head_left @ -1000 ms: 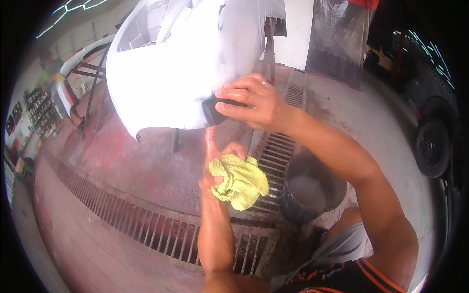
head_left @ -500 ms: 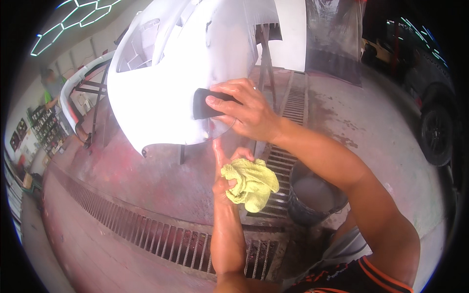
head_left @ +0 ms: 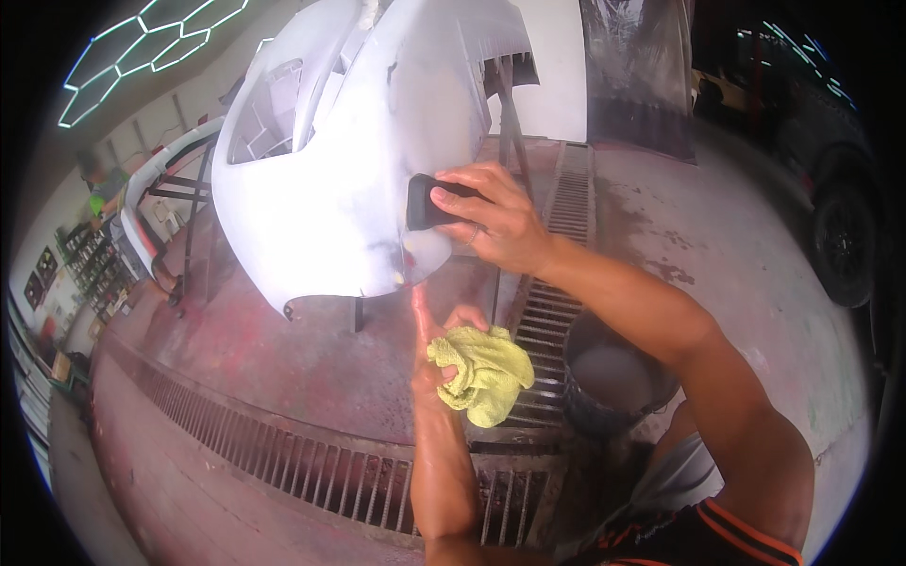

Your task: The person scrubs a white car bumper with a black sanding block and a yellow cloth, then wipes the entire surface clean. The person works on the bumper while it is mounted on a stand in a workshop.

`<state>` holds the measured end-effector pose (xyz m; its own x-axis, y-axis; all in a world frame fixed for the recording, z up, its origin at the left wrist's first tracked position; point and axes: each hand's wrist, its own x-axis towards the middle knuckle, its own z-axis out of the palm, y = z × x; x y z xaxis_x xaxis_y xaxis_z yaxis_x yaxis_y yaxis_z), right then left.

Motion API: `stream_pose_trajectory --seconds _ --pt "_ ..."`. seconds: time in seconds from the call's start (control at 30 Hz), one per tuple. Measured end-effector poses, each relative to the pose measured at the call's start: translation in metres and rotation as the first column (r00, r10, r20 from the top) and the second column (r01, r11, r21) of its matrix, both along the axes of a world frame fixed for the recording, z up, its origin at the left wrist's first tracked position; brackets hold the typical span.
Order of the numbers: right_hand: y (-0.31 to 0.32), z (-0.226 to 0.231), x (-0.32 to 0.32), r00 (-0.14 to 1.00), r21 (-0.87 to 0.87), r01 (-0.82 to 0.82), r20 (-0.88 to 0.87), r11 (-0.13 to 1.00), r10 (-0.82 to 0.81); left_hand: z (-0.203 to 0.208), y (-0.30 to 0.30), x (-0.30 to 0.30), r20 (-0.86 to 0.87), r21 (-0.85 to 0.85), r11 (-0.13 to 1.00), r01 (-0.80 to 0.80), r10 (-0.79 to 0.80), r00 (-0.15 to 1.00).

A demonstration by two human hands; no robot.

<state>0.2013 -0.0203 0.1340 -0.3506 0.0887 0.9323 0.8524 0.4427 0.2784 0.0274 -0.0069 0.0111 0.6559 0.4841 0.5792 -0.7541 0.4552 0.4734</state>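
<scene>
A white and grey primed car bumper [head_left: 311, 212] stands on a dark stand, with a smudged patch near its lower right corner. My right hand [head_left: 505, 222] grips a black sanding block [head_left: 432, 202] between thumb and fingers, its face against the bumper's rounded corner. Below, my left hand [head_left: 444, 351] is closed round a crumpled yellow cloth [head_left: 486, 373]. One finger of that hand stretches up to the bumper's lower edge, and I cannot tell whether its tip touches or goes behind.
Right of my left hand, a dark bucket [head_left: 618, 368] of cloudy water stands by the floor grating [head_left: 311, 462]. Another bumper [head_left: 142, 222] rests on a stand at far left, a person [head_left: 109, 193] near it. A dark vehicle's wheel [head_left: 843, 241] is at right.
My right hand has slid the sanding block rightward across the bumper toward its outer edge. The left hand with the cloth has hardly moved. The view has shifted slightly.
</scene>
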Motion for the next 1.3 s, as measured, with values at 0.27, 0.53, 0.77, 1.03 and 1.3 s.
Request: stream_pose_trajectory --seconds 0.27,0.53,0.77,1.03,1.3 --pt "-0.005 -0.009 0.024 0.995 -0.033 0.061 -0.074 0.998 -0.063 0.001 0.004 0.001 0.042 -0.019 0.999 0.036 -0.035 0.999" --pt "0.004 0.024 -0.011 0.990 0.053 -0.030 -0.135 0.998 0.037 -0.004 0.005 0.007 0.055 0.013 0.998 0.053 -0.054 0.997" --pt "0.015 -0.003 -0.001 0.994 0.026 0.013 -0.107 1.000 -0.010 -0.006 0.005 0.016 0.104 -0.010 0.995 0.097 -0.096 0.990" --pt "0.021 0.013 -0.016 0.994 0.030 -0.009 -0.104 1.000 0.012 -0.001 0.004 0.004 -0.036 -0.021 0.999 -0.025 0.024 0.999" --pt "-0.007 0.010 0.046 0.892 -0.053 0.105 -0.436 0.993 -0.117 -0.003 -0.002 0.012 0.056 -0.076 0.997 0.031 -0.026 0.998"
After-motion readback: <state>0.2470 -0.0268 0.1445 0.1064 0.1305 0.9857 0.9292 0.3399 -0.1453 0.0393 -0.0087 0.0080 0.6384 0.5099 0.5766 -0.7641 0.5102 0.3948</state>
